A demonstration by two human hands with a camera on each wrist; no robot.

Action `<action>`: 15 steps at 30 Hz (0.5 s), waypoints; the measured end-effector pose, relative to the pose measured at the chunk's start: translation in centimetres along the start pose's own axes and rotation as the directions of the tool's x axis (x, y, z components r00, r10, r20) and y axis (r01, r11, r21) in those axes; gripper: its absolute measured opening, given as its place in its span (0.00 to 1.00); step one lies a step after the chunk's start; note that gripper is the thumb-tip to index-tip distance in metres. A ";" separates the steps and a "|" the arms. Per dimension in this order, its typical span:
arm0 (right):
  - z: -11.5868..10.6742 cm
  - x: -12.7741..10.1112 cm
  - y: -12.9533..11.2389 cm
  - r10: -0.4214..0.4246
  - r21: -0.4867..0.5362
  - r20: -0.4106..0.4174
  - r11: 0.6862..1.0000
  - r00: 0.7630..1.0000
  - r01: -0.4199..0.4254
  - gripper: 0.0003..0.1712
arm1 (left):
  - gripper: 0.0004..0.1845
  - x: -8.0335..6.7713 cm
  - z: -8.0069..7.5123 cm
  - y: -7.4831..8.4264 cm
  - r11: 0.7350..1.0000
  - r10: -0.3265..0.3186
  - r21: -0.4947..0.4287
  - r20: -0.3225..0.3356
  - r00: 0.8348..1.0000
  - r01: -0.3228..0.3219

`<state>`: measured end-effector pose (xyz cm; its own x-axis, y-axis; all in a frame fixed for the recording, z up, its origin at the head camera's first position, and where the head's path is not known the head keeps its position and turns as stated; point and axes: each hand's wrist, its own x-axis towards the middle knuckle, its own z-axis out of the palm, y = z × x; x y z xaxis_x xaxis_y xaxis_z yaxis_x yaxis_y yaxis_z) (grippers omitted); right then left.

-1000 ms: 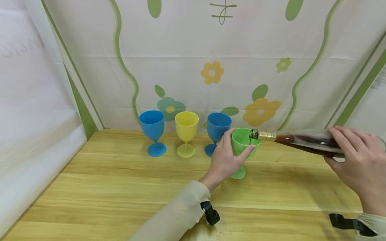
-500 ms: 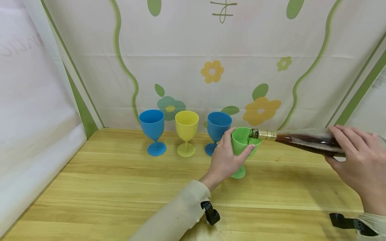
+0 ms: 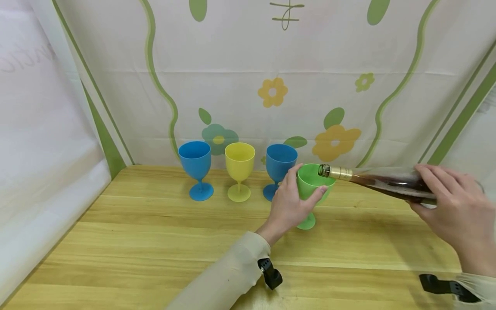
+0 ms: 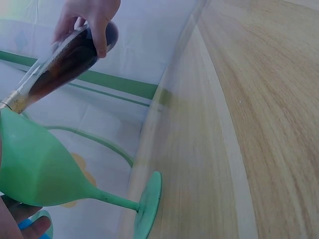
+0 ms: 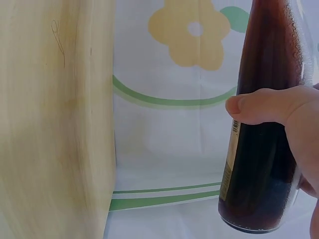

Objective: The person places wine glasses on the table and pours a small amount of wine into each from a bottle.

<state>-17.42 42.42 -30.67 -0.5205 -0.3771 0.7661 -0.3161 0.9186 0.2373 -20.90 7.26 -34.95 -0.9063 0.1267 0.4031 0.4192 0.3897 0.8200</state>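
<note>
My left hand (image 3: 286,209) grips the bowl of a green plastic goblet (image 3: 308,190), thumb on the near side. The goblet stands upright, its foot on the table in the left wrist view. From the right, my right hand (image 3: 457,206) holds a glass wine bottle (image 3: 381,183) round its body, nearly level with the neck tipped slightly up. Its mouth reaches over the goblet's rim. Dark reddish-brown liquid (image 5: 266,164) shows inside the bottle in the right wrist view. No stream shows at the mouth.
Behind and left of the green goblet, a blue goblet (image 3: 195,165), a yellow goblet (image 3: 239,168) and another blue goblet (image 3: 280,168) stand in a row. The wooden table (image 3: 162,245) ends at a flowered cloth backdrop (image 3: 217,51).
A thin stream from the bottle's mouth into the green goblet showed earlier and is gone now. The bottle and right hand have shifted slightly left; the left hand has stayed put.
</note>
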 end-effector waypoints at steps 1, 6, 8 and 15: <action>0.1 0.0 -0.1 0.008 -0.004 -0.002 1.000 1.000 -0.008 0.49 | 0.43 0.0 0.0 0.0 1.000 0.002 0.001 -0.002 1.000 -0.002; 0.5 -0.2 -0.6 0.076 -0.028 0.028 0.997 0.997 -0.075 0.58 | 0.43 0.0 0.0 0.0 1.000 0.008 0.006 -0.003 1.000 -0.008; 0.7 -0.4 -0.8 0.101 -0.036 0.053 0.994 0.993 -0.099 0.66 | 0.43 0.0 0.0 -0.1 1.000 0.007 0.006 -0.002 1.000 -0.007; 1.1 -0.7 -1.2 0.163 0.000 0.148 0.986 0.976 -0.164 0.70 | 0.43 0.0 0.0 -0.1 1.000 0.002 0.000 0.000 1.000 -0.002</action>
<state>-17.59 41.44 -32.13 -0.6762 -0.2360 0.6979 -0.2264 0.9680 0.1081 -20.97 7.25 -35.05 -0.9055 0.1277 0.4047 0.4211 0.3892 0.8193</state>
